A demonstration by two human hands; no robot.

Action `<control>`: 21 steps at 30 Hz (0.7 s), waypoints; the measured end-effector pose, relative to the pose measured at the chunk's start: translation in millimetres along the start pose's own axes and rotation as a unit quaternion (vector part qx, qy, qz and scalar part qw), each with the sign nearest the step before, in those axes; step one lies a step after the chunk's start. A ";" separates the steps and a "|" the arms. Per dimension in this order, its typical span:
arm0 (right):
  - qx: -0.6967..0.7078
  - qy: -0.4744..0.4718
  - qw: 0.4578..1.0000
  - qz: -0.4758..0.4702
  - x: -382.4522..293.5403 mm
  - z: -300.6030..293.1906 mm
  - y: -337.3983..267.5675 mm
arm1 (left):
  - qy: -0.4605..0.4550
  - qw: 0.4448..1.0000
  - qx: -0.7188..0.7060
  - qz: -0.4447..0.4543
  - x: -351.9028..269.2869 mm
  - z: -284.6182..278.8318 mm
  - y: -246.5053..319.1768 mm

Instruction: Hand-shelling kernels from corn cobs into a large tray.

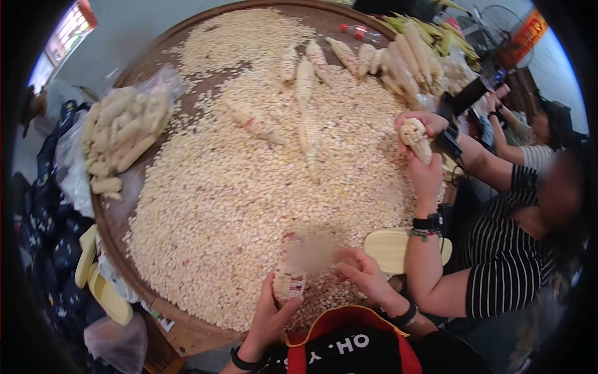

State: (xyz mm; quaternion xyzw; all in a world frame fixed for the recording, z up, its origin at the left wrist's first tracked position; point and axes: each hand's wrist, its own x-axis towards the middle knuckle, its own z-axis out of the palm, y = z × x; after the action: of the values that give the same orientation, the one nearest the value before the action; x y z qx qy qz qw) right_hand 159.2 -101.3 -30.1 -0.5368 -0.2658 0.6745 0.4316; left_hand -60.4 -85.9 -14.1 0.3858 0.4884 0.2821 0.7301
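Observation:
My left hand [274, 304] is closed around the lower end of a corn cob [288, 283] with white kernels and some purple-red ones. The cob points away from me, above a broad heap of loose corn kernels [243, 196]. To the right of it, my right hand [366, 276] is half curled, fingers and thumb apart, with nothing visible in it. A blurred patch covers the space between its fingertips and the cob's upper end. Ahead of me, several cobs, including a long pale cob [306, 103] and a pink-marked cob [254, 122], lie on the kernels.
A round wooden tray [140, 286] holds the kernels. At right, a co-worker's hands [427, 173] grip a cob near a yellow plastic slipper-shaped piece [387, 250]. A plastic bag of stripped cobs [128, 126] sits left; unshelled corn [413, 56] and a plastic bottle [362, 32] lie at the back.

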 end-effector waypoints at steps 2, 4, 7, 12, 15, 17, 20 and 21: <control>0.000 -0.004 1.000 0.004 -5.8 -2.4 1.1 | 0.013 0.999 0.032 0.019 -4.6 -2.9 -11.1; -0.023 0.035 0.999 -0.008 -16.0 -7.8 3.2 | 0.012 0.998 0.038 0.052 -8.5 1.3 -7.8; -0.020 0.048 0.998 -0.024 -28.2 -13.2 13.2 | 0.004 0.998 0.040 0.049 -18.0 11.2 -12.2; 0.000 0.042 0.995 -0.088 -43.7 -10.0 12.3 | -0.024 0.978 0.161 0.134 -25.1 26.7 1.8; -0.053 -0.091 0.994 -0.037 -48.4 -4.1 6.6 | -0.062 0.968 0.166 0.179 -24.6 32.0 -3.1; -0.113 -0.127 0.985 -0.005 -46.7 5.9 10.2 | -0.066 0.971 0.163 0.159 -33.6 36.6 -3.9; -0.089 -0.122 0.988 -0.032 -51.1 36.9 11.2 | -0.074 0.968 0.173 0.168 -41.5 37.7 -14.5; -0.030 -0.134 0.989 -0.054 -52.8 42.8 7.8 | -0.068 0.962 0.197 0.178 -42.2 35.3 -15.6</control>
State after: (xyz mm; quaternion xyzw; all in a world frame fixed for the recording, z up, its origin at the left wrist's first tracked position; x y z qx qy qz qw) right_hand 118.8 -146.4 1.7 -0.4393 -0.3703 0.7075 0.4115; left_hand -42.4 -137.9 1.7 0.6209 0.4071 0.2787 0.6092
